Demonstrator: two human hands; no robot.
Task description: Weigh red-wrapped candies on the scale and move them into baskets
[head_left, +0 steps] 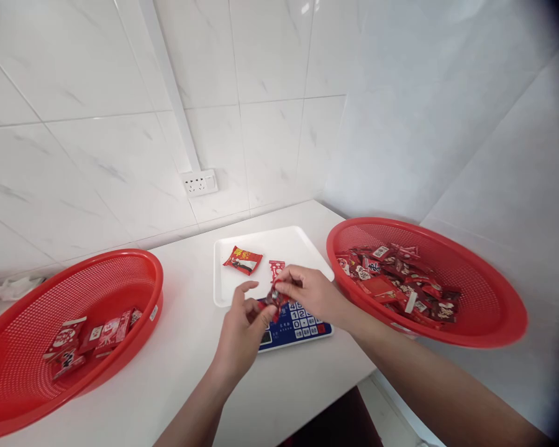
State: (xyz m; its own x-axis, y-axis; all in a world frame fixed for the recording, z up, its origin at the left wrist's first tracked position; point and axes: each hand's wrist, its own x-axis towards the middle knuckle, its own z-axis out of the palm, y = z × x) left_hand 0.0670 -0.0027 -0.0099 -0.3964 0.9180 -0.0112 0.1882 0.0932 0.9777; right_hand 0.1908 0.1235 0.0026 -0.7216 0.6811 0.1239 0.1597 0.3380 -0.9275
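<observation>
Above the keypad of a digital scale (pixel 289 338), my left hand (pixel 242 329) and my right hand (pixel 310 292) meet. Both are closed on one small packet in a dark red wrapper (pixel 272 298), each pinching an end between thumb and fingers. On the scale's white pan (pixel 289 239) lies a red and yellow snack packet (pixel 243 259). A smaller red and white packet (pixel 276 269) rests on the pan just behind my right hand, which partly covers it. My hands hide part of the scale's blue panel.
On the right, a red plastic basket (pixel 489 298) holds many red and brown packets (pixel 400 279). Another red basket (pixel 9 347) at the left contains several packets (pixel 93 338). Tiled wall with a power socket (pixel 199 182) stands behind the white table (pixel 181 347).
</observation>
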